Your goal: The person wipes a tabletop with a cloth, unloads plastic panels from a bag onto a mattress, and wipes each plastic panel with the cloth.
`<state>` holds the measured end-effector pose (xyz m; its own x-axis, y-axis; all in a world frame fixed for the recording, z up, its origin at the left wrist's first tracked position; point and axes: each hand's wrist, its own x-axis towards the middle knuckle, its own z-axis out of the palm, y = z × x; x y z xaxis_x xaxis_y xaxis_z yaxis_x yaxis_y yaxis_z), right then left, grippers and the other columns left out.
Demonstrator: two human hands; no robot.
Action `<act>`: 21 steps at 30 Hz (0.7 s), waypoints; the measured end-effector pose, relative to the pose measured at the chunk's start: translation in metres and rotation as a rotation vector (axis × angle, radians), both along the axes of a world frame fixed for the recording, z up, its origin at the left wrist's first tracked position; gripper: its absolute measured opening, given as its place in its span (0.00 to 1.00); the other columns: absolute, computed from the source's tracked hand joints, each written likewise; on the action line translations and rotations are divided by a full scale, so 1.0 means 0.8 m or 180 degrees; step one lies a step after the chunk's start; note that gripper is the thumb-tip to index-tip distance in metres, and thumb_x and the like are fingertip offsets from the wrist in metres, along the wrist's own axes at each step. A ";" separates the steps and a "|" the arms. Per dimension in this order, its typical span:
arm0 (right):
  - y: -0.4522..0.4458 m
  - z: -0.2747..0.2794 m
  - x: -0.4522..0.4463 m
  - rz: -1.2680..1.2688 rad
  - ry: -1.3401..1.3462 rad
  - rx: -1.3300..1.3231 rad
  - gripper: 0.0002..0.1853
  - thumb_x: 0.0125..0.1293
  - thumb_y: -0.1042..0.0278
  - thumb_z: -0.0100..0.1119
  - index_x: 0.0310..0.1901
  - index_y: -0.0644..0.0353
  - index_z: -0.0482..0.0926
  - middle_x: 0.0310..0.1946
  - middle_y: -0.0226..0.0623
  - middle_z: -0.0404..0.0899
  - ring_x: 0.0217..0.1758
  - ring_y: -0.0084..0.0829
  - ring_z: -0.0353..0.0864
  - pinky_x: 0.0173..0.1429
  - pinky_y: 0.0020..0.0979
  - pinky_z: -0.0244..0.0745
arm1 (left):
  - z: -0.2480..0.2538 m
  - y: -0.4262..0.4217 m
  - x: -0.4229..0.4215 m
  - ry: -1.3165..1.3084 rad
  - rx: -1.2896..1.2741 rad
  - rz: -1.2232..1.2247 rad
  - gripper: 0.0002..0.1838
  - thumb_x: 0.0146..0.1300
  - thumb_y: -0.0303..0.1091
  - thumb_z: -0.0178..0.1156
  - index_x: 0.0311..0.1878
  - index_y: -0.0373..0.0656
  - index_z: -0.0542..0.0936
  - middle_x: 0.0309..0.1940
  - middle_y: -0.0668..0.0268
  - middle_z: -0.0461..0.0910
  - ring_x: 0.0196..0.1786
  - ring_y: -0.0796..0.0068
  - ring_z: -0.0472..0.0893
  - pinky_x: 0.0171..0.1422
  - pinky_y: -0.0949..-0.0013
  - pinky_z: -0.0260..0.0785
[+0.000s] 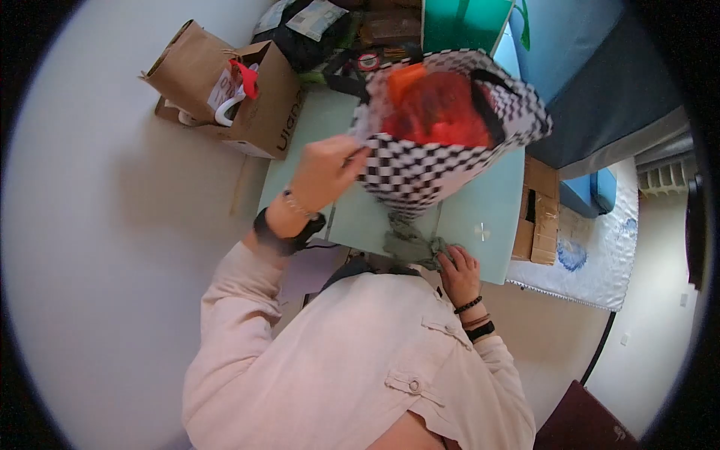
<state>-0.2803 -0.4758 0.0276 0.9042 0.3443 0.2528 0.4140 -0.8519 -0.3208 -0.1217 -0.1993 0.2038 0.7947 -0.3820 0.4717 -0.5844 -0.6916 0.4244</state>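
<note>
A black-and-white checkered bag [420, 174] with black handles is above the glass table, its mouth open toward me. Inside it are a blurred red item [442, 112] and something orange [406, 81]. My left hand [326, 171] pinches the bag's near left rim. Under the bag, a crumpled grey-green cloth [411, 241] lies at the table's front edge. The fingers of my right hand [460, 271] close on the cloth's right end.
The glass table [487, 210] holds a cardboard box [266, 105] at left, dark packages [311, 34] behind and a green box [465, 26] at the back. More cardboard [541, 202] stands off the right edge. A wall is on the left.
</note>
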 end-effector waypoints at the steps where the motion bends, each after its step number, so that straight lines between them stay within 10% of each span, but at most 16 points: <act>1: 0.000 -0.002 0.001 -0.0029 -0.0088 0.0058 0.19 0.49 0.70 0.60 0.46 0.47 0.75 0.48 0.31 0.72 0.54 0.35 0.68 0.50 0.38 0.63 | -0.003 0.019 -0.009 -0.0026 -0.0072 0.0254 0.06 0.52 0.29 0.60 0.25 0.38 0.74 0.20 0.56 0.73 0.24 0.55 0.73 0.27 0.64 0.65; 9: 0.039 0.011 0.061 -0.0299 0.0577 0.0875 0.21 0.54 0.72 0.54 0.53 0.52 0.70 0.43 0.40 0.73 0.46 0.42 0.72 0.45 0.38 0.69 | -0.041 0.138 -0.104 -0.0125 -0.0811 0.2046 0.13 0.57 0.32 0.61 0.21 0.38 0.70 0.15 0.65 0.71 0.17 0.78 0.67 0.22 0.74 0.60; 14: 0.140 0.006 0.133 0.0319 0.1597 0.0875 0.36 0.58 0.65 0.51 0.66 0.56 0.46 0.37 0.59 0.75 0.37 0.56 0.75 0.40 0.47 0.70 | -0.045 0.136 -0.123 -0.0015 -0.1478 0.2577 0.13 0.59 0.35 0.60 0.24 0.39 0.70 0.12 0.73 0.69 0.16 0.86 0.66 0.20 0.78 0.58; 18: 0.212 -0.027 0.166 0.0134 0.1797 0.1496 0.41 0.58 0.64 0.49 0.67 0.57 0.34 0.36 0.63 0.75 0.38 0.59 0.75 0.42 0.49 0.70 | -0.068 0.143 -0.096 -0.0412 -0.1117 0.2153 0.21 0.60 0.41 0.58 0.49 0.38 0.68 0.36 0.64 0.74 0.40 0.75 0.73 0.42 0.69 0.67; 19: 0.221 -0.021 0.180 0.0081 0.1919 0.1529 0.42 0.59 0.64 0.48 0.67 0.57 0.32 0.37 0.64 0.75 0.38 0.59 0.75 0.43 0.49 0.70 | -0.073 0.151 -0.101 0.0223 -0.1653 0.1661 0.41 0.58 0.46 0.60 0.66 0.39 0.49 0.55 0.55 0.66 0.58 0.64 0.67 0.58 0.62 0.61; 21: 0.237 -0.010 0.209 0.0032 0.1868 0.1520 0.42 0.59 0.64 0.49 0.67 0.58 0.33 0.37 0.64 0.75 0.38 0.59 0.75 0.43 0.49 0.70 | -0.098 0.162 -0.103 0.0230 -0.1753 0.1814 0.48 0.55 0.49 0.62 0.67 0.40 0.42 0.60 0.53 0.59 0.62 0.61 0.63 0.61 0.61 0.59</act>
